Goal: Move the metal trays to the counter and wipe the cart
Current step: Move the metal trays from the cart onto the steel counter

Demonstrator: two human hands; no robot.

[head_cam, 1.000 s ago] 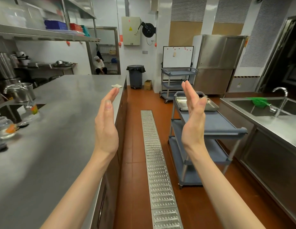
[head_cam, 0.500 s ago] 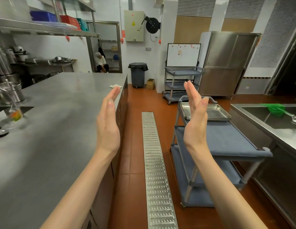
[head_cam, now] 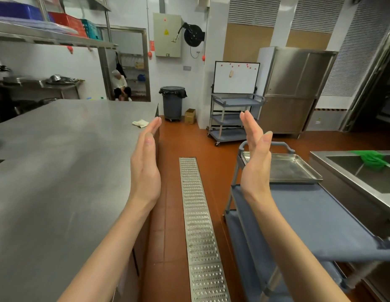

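A metal tray (head_cam: pixel 292 168) lies on the far end of the top shelf of a grey-blue cart (head_cam: pixel 316 216) at the right. The steel counter (head_cam: pixel 58 171) fills the left side. My left hand (head_cam: pixel 146 162) is held up flat over the counter's right edge, palm facing right, holding nothing. My right hand (head_cam: pixel 256 158) is raised flat in front of the cart's near-left corner, palm facing left, empty, and it hides the tray's left part. A small white cloth (head_cam: pixel 140 123) lies at the counter's far right corner.
A steel floor drain grate (head_cam: pixel 198 225) runs down the aisle between counter and cart. A sink (head_cam: pixel 364 171) with a green cloth (head_cam: pixel 373 159) stands at the right. Further back are a second cart (head_cam: pixel 233 118), a grey bin (head_cam: pixel 172 103), a whiteboard and a crouching person (head_cam: pixel 121 86).
The view has moved forward and turned right, so the cart and tray are closer and larger. Both hands stay raised, flat and apart, in the same pose.
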